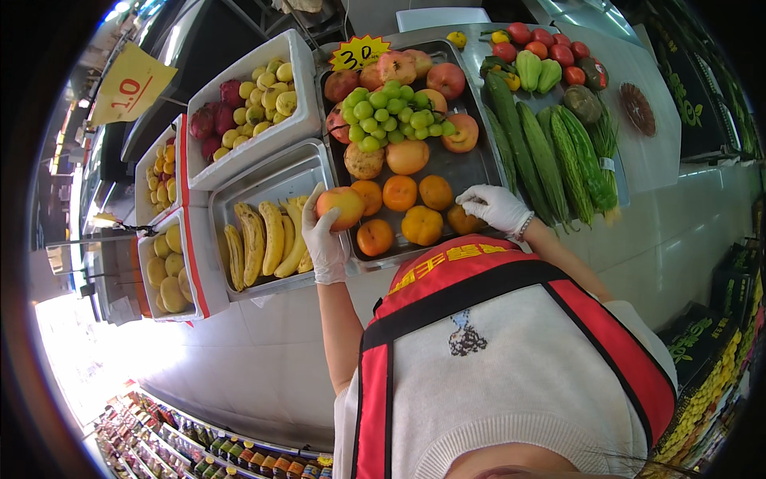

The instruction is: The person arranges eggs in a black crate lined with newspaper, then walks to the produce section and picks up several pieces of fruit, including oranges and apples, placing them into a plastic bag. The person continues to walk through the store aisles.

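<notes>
My left hand [328,254], in a white glove, grips a round red-and-yellow fruit [340,208], perhaps an apple, at the left edge of a metal tray [479,170]. Also gloved, my right hand [498,208] is over the tray's right edge, fingers curled beside an orange fruit [464,220]; whether they touch or hold it is unclear. Between the hands lie several orange fruits [400,193] and a lobed yellow-orange fruit [422,226]. Green grapes [389,114] rest on pomegranates [397,67] and other round fruit farther back.
Left of the tray are bananas [272,236] in a second metal tray [326,158] and white foam boxes [197,173] of fruit. Cucumbers [526,149], bitter gourds [571,158] and tomatoes [561,55] lie to the right. A yellow price sign [133,84] sticks up at left.
</notes>
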### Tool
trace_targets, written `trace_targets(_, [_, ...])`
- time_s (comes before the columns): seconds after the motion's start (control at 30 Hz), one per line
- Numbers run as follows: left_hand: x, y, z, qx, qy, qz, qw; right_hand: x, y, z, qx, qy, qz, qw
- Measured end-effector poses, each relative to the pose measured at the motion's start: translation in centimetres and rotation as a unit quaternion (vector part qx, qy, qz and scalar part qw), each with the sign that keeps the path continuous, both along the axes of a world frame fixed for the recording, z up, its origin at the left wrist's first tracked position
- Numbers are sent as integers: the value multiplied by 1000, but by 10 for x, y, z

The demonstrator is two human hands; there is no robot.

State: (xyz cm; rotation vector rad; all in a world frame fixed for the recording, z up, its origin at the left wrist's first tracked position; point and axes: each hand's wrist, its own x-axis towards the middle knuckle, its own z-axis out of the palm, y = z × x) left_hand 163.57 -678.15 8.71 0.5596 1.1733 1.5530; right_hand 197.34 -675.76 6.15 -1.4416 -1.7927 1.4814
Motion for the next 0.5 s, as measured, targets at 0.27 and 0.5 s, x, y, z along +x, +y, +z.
trace_targets(0.27, [21, 36, 1, 98, 63, 13, 993, 14, 58, 21, 257, -189, -85, 944])
trace_targets(0.5, [4, 24, -1, 46, 192, -61, 979, -16, 104, 23, 263, -279, -24, 923])
